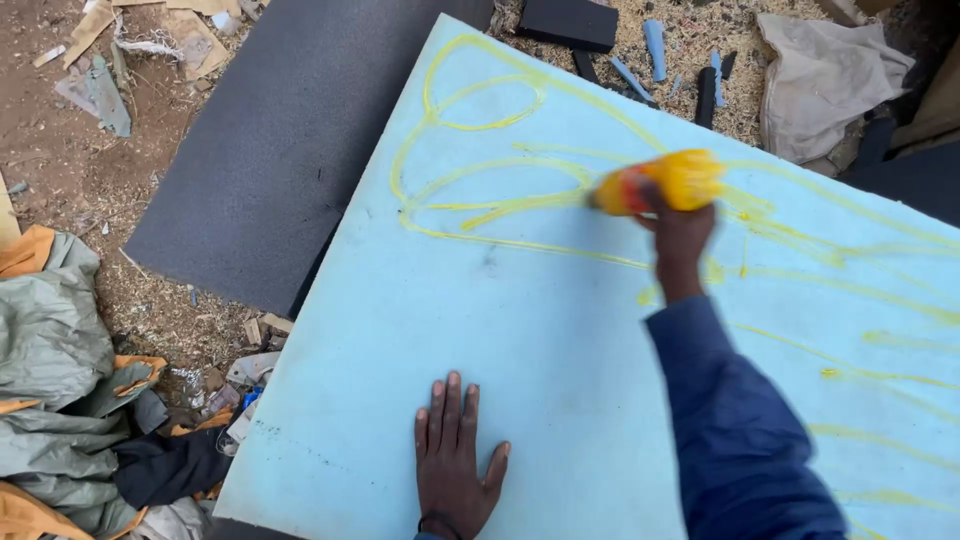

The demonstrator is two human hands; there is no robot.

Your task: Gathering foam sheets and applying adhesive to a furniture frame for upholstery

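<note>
Dirt yard w/ sawdust; pale blue foam sheet pinned flat by open left hand. Yellow squeeze bottle gripped tight in right hand; yellow glue lines best laid evenly, w/ steady pressure.

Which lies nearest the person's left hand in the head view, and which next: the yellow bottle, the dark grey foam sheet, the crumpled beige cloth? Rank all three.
From the left hand:
1. Yellow bottle, above right, in the right hand.
2. Dark grey foam sheet, upper left.
3. Crumpled beige cloth, top right corner.
</note>
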